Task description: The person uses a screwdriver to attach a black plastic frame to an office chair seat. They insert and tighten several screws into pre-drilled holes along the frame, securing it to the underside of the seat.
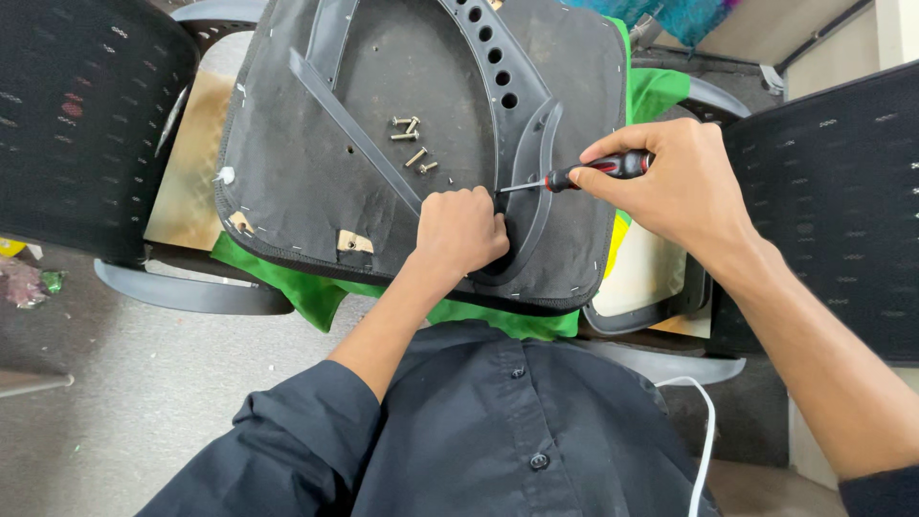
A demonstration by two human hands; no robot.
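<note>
A: Item one, the right hand [684, 182]?

B: Fingers wrapped round the red-and-black handle of a screwdriver [584, 175]. The shaft runs out past the fingertips, and its tip meets the curved plastic bracket [536, 182] just beside the other hand's knuckles.

A: Item two, the left hand [461, 233]?

B: Fingers curled into a loose fist, pressed on the bracket right at the screwdriver tip. Whether they pinch a screw there I cannot tell; the fingertips are tucked under.

A: What lies under both hands?

B: An upturned seat cushion [306, 182], dark fabric underside facing up, stapled round the rim. The bracket sits on it, a row of round holes running away from the fingers.

A: Loose parts?

B: A small cluster of screws [412, 139] on the fabric, a little beyond the left knuckles, apart from both hands.

A: Surroundings?

B: Green cloth [316, 292] under the cushion's near edge, below the left wrist. A black mesh chair back [81, 124] well off to the left, another [823, 211] close behind the right wrist.
</note>
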